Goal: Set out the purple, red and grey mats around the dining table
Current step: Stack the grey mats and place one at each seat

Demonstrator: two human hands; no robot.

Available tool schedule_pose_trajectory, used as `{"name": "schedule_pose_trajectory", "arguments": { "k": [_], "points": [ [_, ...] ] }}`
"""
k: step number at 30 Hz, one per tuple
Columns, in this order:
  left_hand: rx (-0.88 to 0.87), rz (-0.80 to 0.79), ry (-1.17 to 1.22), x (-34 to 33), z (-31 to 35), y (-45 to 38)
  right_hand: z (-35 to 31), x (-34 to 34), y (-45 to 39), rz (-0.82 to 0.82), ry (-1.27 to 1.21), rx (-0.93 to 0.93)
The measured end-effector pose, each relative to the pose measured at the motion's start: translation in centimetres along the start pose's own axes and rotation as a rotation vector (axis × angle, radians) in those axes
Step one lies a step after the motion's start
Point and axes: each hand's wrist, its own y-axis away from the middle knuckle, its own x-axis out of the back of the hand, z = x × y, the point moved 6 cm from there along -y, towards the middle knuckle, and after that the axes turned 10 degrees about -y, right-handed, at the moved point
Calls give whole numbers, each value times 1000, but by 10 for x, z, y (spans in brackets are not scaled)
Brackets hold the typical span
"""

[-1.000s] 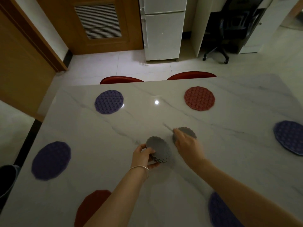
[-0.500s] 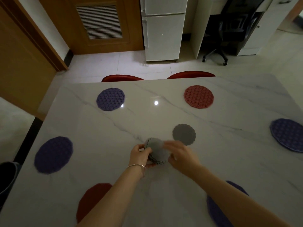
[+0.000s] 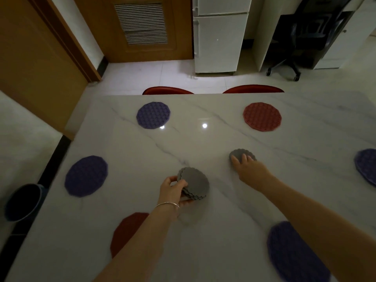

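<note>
- My marble dining table point(image 3: 203, 143) is the landmark for everything here; past its far edge I see two red chair backs point(image 3: 167, 91), a white fridge point(image 3: 218, 40), a louvred wooden door point(image 3: 140, 27) and a black office chair point(image 3: 293, 47).
- On the floor off the table's left edge stands a dark bucket point(image 3: 22, 202); I cannot tell what it holds.
- Large mats ring the table: a purple mat point(image 3: 153, 115) and a red mat point(image 3: 262, 116) near the far edge, another purple mat point(image 3: 86, 176) at the left side, a purple one point(image 3: 366, 165) at the right edge, a dark red mat point(image 3: 128, 231) and a purple mat point(image 3: 293, 253) near my edge.
- My left hand point(image 3: 173, 192), with a bangle point(image 3: 166, 205) at the wrist, curls around a stack of small grey scalloped mats point(image 3: 194, 183), gripping it just above the middle of the table.
- My right hand point(image 3: 248, 169) reaches forward, fingers straight and spread, pressing flat on a single grey mat point(image 3: 241, 154) lying on the tabletop right of the stack, apart from it.
- My right forearm crosses over part of the near purple mat.
</note>
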Motion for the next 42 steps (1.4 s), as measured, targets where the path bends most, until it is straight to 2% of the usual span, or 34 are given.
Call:
{"name": "schedule_pose_trajectory", "arguments": {
  "k": [4, 8, 11, 14, 17, 20, 26, 29, 33, 39, 42],
  "points": [
    [-4, 7, 35, 11, 0, 10, 0, 11, 5, 169, -1, 2],
    [16, 18, 115, 27, -2, 26, -12, 22, 19, 268, -216, -68],
    [38, 48, 188, 52, -10, 41, -44, 33, 38, 362, -410, -18],
    [31, 61, 266, 85, -19, 52, -100, 29, 69, 322, -468, 140],
    [34, 83, 333, 117, -32, 56, -156, 3, 100, 166, -426, 254],
    [41, 50, 379, 138, -41, 58, -188, -6, 132, 220, -437, 304],
    [54, -45, 339, 150, -55, 74, -209, -36, 174, 190, -455, 145],
    [61, -73, 322, 150, -61, 83, -213, -36, 190, 187, -381, 105],
    [68, -104, 289, 153, -69, 91, -215, -44, 198, 182, -448, 64],
    [64, -110, 263, 163, -80, 95, -218, -56, 201, 148, -443, 31],
    [67, -109, 266, 166, -82, 98, -217, -59, 206, 128, -526, -27]
  ]
}}
